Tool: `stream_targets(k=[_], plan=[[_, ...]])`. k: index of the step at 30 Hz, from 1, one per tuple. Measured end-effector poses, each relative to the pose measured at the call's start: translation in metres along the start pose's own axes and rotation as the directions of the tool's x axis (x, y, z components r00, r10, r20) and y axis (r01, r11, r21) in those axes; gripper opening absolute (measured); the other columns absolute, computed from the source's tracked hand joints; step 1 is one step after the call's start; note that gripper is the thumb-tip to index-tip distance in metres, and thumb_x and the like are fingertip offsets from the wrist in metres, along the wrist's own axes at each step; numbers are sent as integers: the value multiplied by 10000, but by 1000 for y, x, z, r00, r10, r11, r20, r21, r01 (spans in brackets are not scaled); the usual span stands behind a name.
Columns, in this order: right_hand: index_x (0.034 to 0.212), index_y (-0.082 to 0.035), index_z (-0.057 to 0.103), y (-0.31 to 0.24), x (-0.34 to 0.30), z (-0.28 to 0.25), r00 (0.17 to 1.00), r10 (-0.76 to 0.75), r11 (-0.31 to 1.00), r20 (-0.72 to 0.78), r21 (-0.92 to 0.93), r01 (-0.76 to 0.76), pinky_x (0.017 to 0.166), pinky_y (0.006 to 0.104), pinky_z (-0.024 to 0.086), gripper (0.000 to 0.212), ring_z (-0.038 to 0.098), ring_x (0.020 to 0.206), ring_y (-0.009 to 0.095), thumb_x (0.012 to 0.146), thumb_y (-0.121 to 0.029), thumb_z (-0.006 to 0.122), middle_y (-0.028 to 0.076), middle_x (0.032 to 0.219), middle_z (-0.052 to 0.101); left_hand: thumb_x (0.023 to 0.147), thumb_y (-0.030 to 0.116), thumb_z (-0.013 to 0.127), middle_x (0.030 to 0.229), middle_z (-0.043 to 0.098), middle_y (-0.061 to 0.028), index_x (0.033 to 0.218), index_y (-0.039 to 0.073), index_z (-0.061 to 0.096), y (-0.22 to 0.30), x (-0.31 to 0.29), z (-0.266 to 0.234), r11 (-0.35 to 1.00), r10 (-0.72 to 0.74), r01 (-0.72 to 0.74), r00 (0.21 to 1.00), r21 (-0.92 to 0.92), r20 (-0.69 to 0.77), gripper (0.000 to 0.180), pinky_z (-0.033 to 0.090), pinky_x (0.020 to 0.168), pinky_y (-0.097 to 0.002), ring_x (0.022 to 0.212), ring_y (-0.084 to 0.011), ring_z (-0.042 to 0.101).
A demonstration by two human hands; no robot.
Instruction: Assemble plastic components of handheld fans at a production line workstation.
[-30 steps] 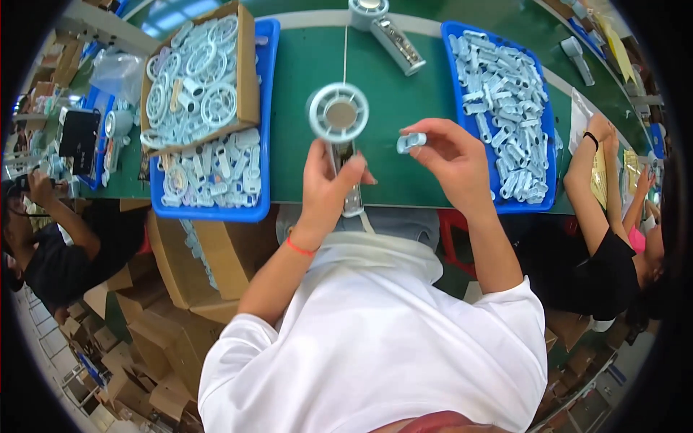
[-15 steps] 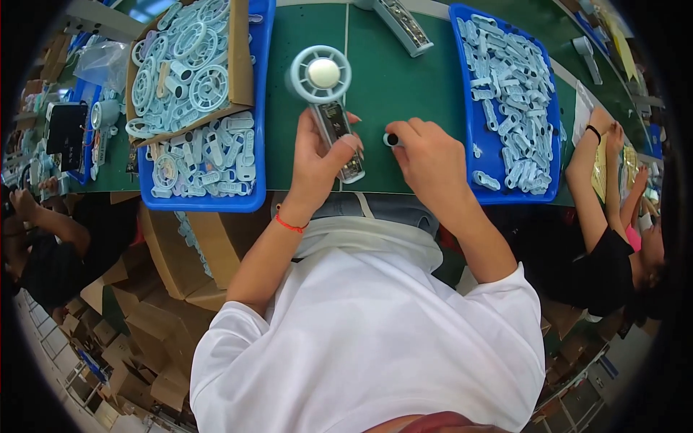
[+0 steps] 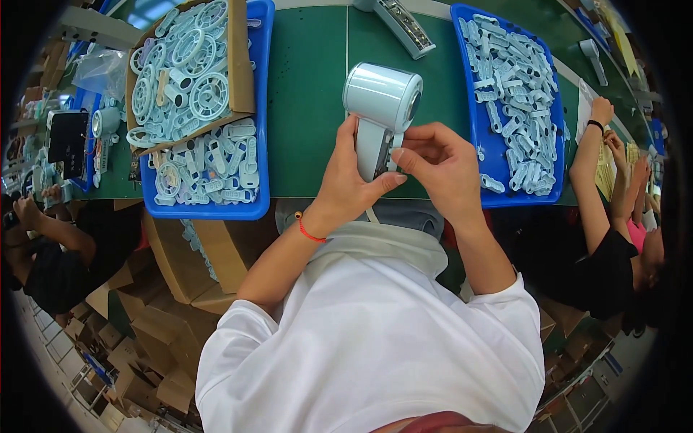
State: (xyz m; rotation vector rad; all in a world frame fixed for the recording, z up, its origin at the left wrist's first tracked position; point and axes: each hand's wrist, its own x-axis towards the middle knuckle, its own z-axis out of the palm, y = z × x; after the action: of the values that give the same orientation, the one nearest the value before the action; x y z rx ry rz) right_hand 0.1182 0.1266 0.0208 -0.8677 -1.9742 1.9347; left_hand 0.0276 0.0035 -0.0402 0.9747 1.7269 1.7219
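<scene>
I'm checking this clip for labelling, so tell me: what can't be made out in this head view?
- Handle of the pale blue handheld device: mostly hidden by the left hand.
- What the right hand pinches at the handle: hidden by its own fingertips.
- Small pale parts in the right blue tray: too small to tell apart.
- Grey device at the top: cut off by the edge.

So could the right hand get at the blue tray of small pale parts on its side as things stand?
Probably yes. The right hand is pinching at the handle of the pale blue handheld device that the left hand grips, and the blue tray lies just beside it on the green table, nothing between.
</scene>
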Motion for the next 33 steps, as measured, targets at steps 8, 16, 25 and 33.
stream_targets(k=[8,16,25,33], plan=[[899,42,559,2,0,1,1000,28,1000,1,-12,-28,604,229,498,216,604,691,110,735,-2,692,97,786,628,658,152,740,1149,496,-215,1304,-40,244,8,0,5,986,-12,21,998,168,-57,837,443,854,-373,1014,-318,545],[937,13,567,1,12,-9,985,157,987,69,-51,-153,558,187,457,261,581,657,69,724,-29,712,28,743,608,654,118,687,1058,545,-216,1259,-57,319,7,2,3,960,37,-17,997,278,-66,729,474,785,-370,929,-327,585],[1191,34,454,31,10,4,964,-54,979,260,202,1,814,293,475,526,541,1015,177,794,-212,697,131,1075,561,729,39,542,1049,498,-132,1376,14,93,-2,6,3,969,210,-221,972,108,107,788,467,639,-276,767,-143,554],[1178,15,436,30,6,7,943,-60,970,328,243,-23,665,248,441,443,515,777,110,849,-218,618,61,956,535,741,169,568,1265,389,-225,1385,-75,53,6,-2,-8,920,-174,235,962,-313,211,860,368,946,-349,1133,-307,461]])
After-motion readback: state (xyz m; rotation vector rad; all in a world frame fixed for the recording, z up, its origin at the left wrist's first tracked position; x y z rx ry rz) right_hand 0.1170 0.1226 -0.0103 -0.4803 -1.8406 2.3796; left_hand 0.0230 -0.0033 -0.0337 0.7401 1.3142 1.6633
